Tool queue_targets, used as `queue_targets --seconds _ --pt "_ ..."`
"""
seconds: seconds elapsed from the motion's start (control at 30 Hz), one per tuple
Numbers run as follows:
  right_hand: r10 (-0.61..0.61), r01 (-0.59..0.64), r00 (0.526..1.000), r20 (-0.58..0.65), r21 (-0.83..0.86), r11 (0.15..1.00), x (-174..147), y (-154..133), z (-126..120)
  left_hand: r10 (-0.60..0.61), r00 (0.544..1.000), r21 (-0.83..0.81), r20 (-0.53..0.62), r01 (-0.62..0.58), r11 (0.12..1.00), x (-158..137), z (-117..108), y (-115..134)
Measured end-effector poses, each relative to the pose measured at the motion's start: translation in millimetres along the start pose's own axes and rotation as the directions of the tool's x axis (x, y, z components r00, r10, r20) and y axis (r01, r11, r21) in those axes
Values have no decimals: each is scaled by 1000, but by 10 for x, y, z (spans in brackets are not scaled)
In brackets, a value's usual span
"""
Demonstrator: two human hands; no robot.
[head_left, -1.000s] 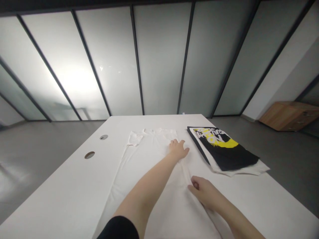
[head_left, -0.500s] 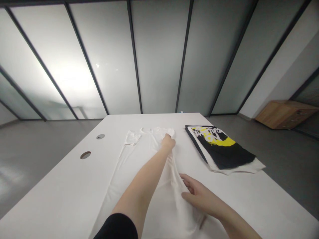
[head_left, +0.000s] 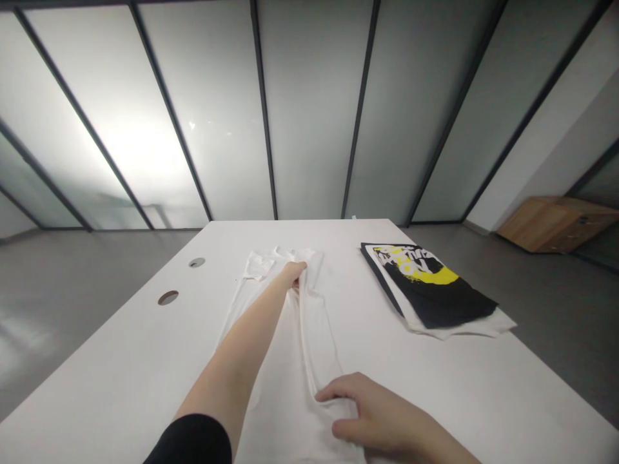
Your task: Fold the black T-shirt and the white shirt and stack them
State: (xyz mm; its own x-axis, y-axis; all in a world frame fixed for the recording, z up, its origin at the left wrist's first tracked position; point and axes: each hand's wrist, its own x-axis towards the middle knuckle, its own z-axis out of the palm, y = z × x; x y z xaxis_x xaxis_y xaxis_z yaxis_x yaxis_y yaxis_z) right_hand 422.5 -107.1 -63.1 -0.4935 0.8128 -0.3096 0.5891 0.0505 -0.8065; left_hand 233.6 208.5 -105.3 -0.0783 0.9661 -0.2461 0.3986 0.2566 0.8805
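Note:
A white T-shirt (head_left: 275, 386) lies lengthwise on the white table, collar at the far end and one short sleeve (head_left: 258, 265) spread at the left. My left hand (head_left: 296, 272) reaches up to its right shoulder area, fingers closed on the cloth; a long fold runs from there toward me. Lower down, my right hand (head_left: 370, 412) rests on the shirt's right side. Its index finger touches the fold, and its thumb is held apart from the fingers. The remaining right fingers are partly hidden.
A stack of flat garments (head_left: 435, 290), black with a yellow and white print on top, lies at the table's right. Two round holes (head_left: 168, 298) pierce the white table (head_left: 120, 361) at left. A wooden cabinet (head_left: 551, 222) stands beyond, and frosted glass panels (head_left: 309, 109) line the back.
My left hand has moved left, drawing the shirt's right side inward into a fold. My right hand has shifted left and nearer to me along the cloth.

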Motion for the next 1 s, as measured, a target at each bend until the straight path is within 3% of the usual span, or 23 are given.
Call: queue_targets --seconds 0.13,0.33,0.43,0.57,0.7,0.87,1.0 --pt "-60 61 997 -44 24 998 12 -40 -2 -7 999 -18 46 8 1000 18 -11 34" --pt "-226 229 971 -75 38 973 53 -13 34 45 998 -144 -40 -51 988 77 11 109" --pt "-305 305 952 -8 11 952 89 24 104 12 998 -153 -56 -21 988 71 -31 46" --pt "-350 357 930 114 -55 932 139 24 177 14 999 -112 34 -10 994 37 -109 -49" --pt "-349 362 922 169 -59 930 164 -30 183 95 992 -70 87 -89 994 81 -130 -3" --pt "-382 404 905 189 -95 910 194 -28 196 226 973 -97 54 -220 971 195 -106 134" --pt "-450 471 872 191 -86 878 236 55 243 252 967 -120 25 -248 961 229 -90 124"
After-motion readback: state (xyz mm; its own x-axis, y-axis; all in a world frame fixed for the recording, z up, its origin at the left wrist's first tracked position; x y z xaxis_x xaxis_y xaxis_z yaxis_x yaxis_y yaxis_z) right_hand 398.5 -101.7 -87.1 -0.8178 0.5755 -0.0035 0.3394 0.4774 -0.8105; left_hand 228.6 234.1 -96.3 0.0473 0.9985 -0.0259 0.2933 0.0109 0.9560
